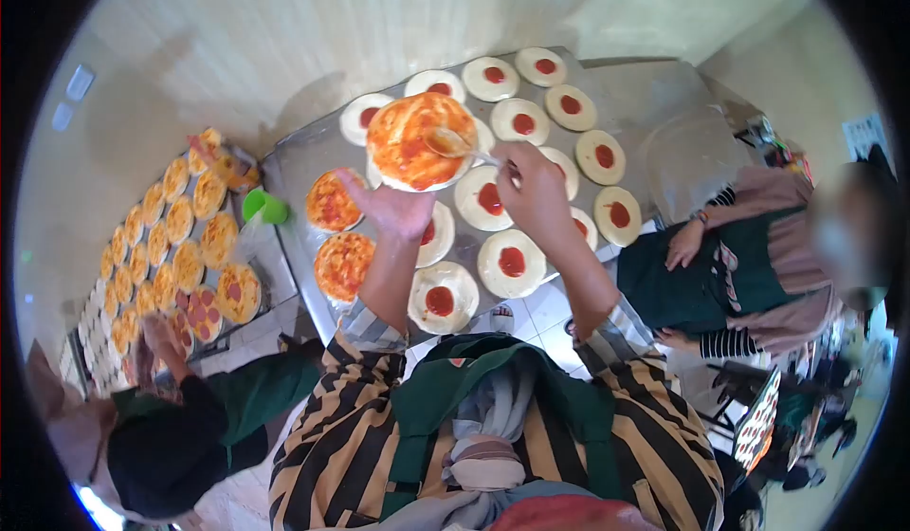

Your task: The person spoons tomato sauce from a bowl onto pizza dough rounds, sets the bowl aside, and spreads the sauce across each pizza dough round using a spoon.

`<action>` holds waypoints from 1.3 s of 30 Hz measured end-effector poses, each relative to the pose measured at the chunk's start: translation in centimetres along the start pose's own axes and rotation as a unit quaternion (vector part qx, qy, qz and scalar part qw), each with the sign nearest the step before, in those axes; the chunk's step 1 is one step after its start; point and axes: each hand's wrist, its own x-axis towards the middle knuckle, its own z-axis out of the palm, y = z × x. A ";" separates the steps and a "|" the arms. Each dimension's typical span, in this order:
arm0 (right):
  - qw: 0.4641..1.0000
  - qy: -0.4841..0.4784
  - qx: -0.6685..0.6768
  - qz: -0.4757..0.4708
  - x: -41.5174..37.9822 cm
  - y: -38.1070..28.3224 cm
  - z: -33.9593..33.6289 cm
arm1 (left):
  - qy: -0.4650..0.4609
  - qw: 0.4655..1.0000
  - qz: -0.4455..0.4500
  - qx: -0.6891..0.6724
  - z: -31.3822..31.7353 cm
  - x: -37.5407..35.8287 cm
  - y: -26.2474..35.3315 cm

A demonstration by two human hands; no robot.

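Observation:
A round dough base [408, 137] spread with red-orange sauce is raised above the metal table [313, 142], with my left hand [393, 207] under its lower edge, palm up and fingers partly hidden. My right hand [531, 185] grips the handle of a spoon [450, 142], whose bowl rests on the sauce. Around and below them lie several pale dough rounds [517, 121], each with a red blob of sauce at its middle. Two rounds with spread sauce [334, 199] sit on the table left of my left hand.
At the left, another table holds several topped rounds [188, 264] and a green cup [265, 207]. A co-worker [218, 408] reaches over it from the lower left. Another person in a green apron [701, 275] stands at the right. A wall rises behind the metal table.

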 end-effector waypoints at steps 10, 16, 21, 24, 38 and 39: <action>0.996 -0.053 0.000 0.065 -0.8 -1.2 -2.9 | -0.057 0.998 -0.019 0.008 0.6 -0.5 -2.8; 0.998 0.021 -0.028 0.043 0.1 0.8 -3.2 | -0.042 0.998 -0.037 0.026 0.8 -1.3 -3.6; 0.996 -0.070 0.059 0.008 -0.2 0.2 -2.8 | -0.038 0.996 -0.078 -0.018 0.9 -1.7 -4.1; 0.991 -0.088 0.084 0.059 -0.5 1.4 -6.1 | -0.026 0.996 -0.079 -0.025 1.0 -1.9 -3.6; 0.969 -0.201 0.125 0.067 -0.1 1.9 -5.7 | -0.022 0.990 -0.139 -0.020 1.8 -3.1 -4.1; 0.969 -0.203 0.125 0.063 -0.3 2.9 -6.2 | -0.024 0.990 -0.135 -0.021 1.7 -3.1 -3.9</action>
